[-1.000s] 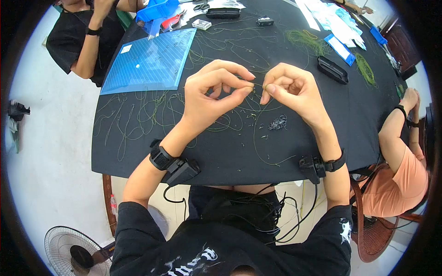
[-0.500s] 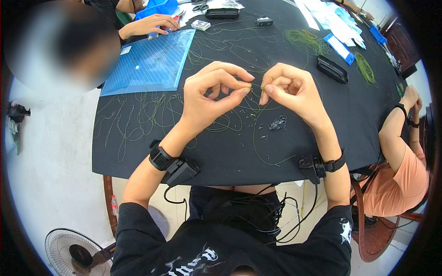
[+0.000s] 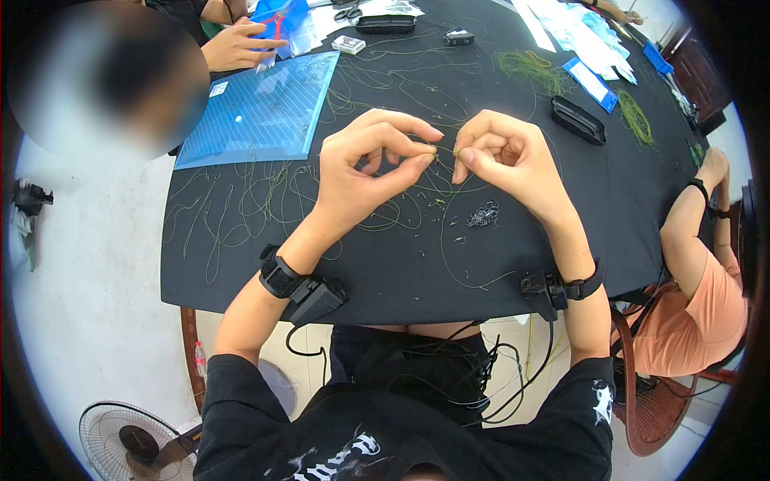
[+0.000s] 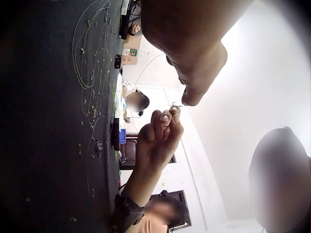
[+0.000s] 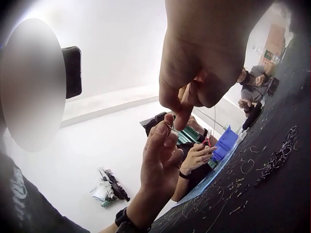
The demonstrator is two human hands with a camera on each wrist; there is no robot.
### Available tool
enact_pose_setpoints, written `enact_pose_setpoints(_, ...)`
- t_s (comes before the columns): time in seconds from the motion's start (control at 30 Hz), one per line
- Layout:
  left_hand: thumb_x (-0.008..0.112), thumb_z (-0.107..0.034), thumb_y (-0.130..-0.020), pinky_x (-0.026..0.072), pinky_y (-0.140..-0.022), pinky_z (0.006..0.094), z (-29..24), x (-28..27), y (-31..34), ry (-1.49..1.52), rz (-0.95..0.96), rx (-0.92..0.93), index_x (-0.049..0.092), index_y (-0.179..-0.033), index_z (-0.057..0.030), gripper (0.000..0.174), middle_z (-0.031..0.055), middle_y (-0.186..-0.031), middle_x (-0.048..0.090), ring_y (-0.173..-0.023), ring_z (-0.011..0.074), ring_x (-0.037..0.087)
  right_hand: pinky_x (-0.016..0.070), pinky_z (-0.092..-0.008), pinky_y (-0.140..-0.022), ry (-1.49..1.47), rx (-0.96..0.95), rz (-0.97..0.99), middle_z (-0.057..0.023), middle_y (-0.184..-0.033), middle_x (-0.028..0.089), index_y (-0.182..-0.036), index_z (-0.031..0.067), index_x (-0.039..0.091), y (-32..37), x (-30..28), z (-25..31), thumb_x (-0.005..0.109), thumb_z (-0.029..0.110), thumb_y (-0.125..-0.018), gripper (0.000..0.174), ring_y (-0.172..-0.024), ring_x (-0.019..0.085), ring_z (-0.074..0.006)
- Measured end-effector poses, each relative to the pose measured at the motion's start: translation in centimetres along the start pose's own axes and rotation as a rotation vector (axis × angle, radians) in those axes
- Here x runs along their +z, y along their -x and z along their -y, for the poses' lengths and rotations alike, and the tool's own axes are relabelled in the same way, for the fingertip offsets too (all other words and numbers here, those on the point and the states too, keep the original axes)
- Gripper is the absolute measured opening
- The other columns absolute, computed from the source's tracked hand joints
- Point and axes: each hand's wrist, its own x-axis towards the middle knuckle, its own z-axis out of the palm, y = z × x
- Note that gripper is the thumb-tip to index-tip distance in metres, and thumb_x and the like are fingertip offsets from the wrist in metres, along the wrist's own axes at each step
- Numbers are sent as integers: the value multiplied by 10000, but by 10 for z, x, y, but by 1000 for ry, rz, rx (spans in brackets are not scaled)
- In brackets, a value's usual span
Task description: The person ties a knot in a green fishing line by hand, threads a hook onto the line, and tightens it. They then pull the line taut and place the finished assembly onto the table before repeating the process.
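Above the black-covered table, my left hand (image 3: 365,160) pinches a thin green fishing line (image 3: 445,147) between thumb and forefinger. Facing it across a small gap, my right hand (image 3: 505,156) pinches the line too, its other fingers curled in. In the left wrist view, a tiny thin curved piece like a fish hook (image 4: 175,105) shows at the right fingertips; the fingers partly hide it. A tangled heap of small dark hooks (image 3: 483,215) lies on the table below the right hand, with small scraps scattered about it.
Loose lengths of green line (image 3: 233,192) spread over the table at left. A blue striped folder (image 3: 265,112) lies behind them. Further off are a black case (image 3: 577,120), a coil of line (image 3: 636,120) and a blue bin (image 3: 281,14). Another person's hand (image 3: 241,46) is beside the folder.
My left fingertips have drawn slightly left, so the gap between my hands is a little wider. Another person has leaned in at the left and now has a red-handled tool in hand.
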Motion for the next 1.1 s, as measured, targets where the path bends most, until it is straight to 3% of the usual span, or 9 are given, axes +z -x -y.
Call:
enact_pose_setpoints(0.33,686,13,-724,287,-450,139,6,2,2,133,-1,-74,674,-785,-54,91,27,-913,669,-555,-17,417,467,-199,-634,32,10,-20,-39,-733,650,-894,11,592,-2,0,-4,586,105,-860,100,-698,609,-73)
enact_pose_setpoints(0.63,668,22,-752,260,-465,139,7,4,3,139,-41,-133,683,-824,-41,97,30,-920,669,-561,-27,389,443,-198,-535,79,38,-88,-24,-670,628,-830,13,590,1,26,-25,620,106,-838,98,-602,580,-51)
enact_pose_setpoints(0.73,633,47,-801,376,-559,144,1,-2,3,37,-5,-176,655,-865,-2,84,92,-966,649,-692,18,510,411,-201,-495,132,15,-90,-8,-633,605,-805,23,594,6,38,-21,637,96,-813,85,-545,536,-41)
enact_pose_setpoints(0.83,636,35,-805,306,-514,135,7,-1,3,22,-31,-137,657,-855,-11,72,75,-959,656,-641,-9,458,377,-201,-478,165,-19,-100,-1,-610,585,-788,26,597,8,40,-12,646,85,-799,77,-525,505,-33)
enact_pose_setpoints(1.03,634,32,-805,436,-643,173,6,-1,2,114,-42,-236,644,-862,-2,67,105,-966,644,-773,67,557,387,-202,-485,270,-49,-110,-2,-619,588,-803,16,596,5,33,-13,640,99,-813,95,-539,513,-34)
enact_pose_setpoints(1.1,631,32,-807,460,-703,210,4,-1,2,209,-11,-285,640,-858,0,62,115,-967,638,-826,103,575,398,-203,-489,96,-3,-164,-6,-631,594,-807,12,594,2,32,-21,634,112,-824,109,-551,527,-39)
